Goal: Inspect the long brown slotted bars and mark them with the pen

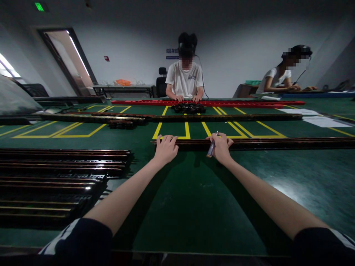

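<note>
A long dark strip with thin copper-coloured lines lies across the green table, from my left hand out to the right edge of the view. My left hand rests on the strip's left end, its fingers curled over it. Over the same strip, further right, is my right hand, closed around a slim pen-like tool that tilts down to the left. The tool's shaft shows below the fingers and its thin metal tip above them.
Stacks of dark strips lie at the left. Beyond yellow tape outlines are another long strip, a red rail and a dark pile. One person sits opposite, another at the far right. White papers lie at the right.
</note>
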`<state>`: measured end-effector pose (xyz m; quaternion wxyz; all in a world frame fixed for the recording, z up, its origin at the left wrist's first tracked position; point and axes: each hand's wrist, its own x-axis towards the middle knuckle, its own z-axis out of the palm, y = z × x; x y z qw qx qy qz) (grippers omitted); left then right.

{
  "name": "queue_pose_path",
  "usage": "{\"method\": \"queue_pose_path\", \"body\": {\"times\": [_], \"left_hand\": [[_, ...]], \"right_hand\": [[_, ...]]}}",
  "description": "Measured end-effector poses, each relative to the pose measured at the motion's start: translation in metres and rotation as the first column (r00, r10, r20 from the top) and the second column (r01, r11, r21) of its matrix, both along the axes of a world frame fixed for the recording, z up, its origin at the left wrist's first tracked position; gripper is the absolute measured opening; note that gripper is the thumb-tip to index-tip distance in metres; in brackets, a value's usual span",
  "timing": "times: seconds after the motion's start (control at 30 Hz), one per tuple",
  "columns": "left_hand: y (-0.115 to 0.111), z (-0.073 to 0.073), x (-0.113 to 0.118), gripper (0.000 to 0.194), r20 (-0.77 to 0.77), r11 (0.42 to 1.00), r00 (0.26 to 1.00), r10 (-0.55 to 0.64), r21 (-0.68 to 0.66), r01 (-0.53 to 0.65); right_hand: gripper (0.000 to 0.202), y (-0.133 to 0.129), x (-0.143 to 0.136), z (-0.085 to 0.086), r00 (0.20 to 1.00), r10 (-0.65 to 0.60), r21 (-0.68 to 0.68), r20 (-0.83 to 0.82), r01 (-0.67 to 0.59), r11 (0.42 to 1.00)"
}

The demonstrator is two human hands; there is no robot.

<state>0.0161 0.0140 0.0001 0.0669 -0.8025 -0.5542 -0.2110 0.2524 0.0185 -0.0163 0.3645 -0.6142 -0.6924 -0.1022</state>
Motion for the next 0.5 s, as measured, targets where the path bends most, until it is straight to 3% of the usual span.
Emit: {"method": "queue_pose_path", "body": {"times": [0.23, 0.37, 0.5], "left_hand": [[-0.0001, 0.0002, -0.0007, 0.043, 0.012, 1.0, 1.0, -0.009, -0.012, 0.009], [-0.0006, 0.0006, -0.0003, 0.043, 0.016, 1.0, 1.0, -0.003, -0.02, 0.004], [-0.0023, 0.002, 0.0006, 0.043, 0.039, 1.0, 0.999, -0.005, -0.011, 0.005]], "right_hand": [[0.014, 0.0028, 0.0082, -0.0007, 0.987, -0.092, -0.014, -0.131, 0.091, 0.996], [0.014, -0.0009, 0.0048, 0.0005, 0.998, 0.033, 0.026, -0.057, -0.032, 0.999], [0.026, -0.0062, -0.0004, 0.0069, 0.982, 0.176, -0.036, 0.071, -0.174, 0.984]]}}
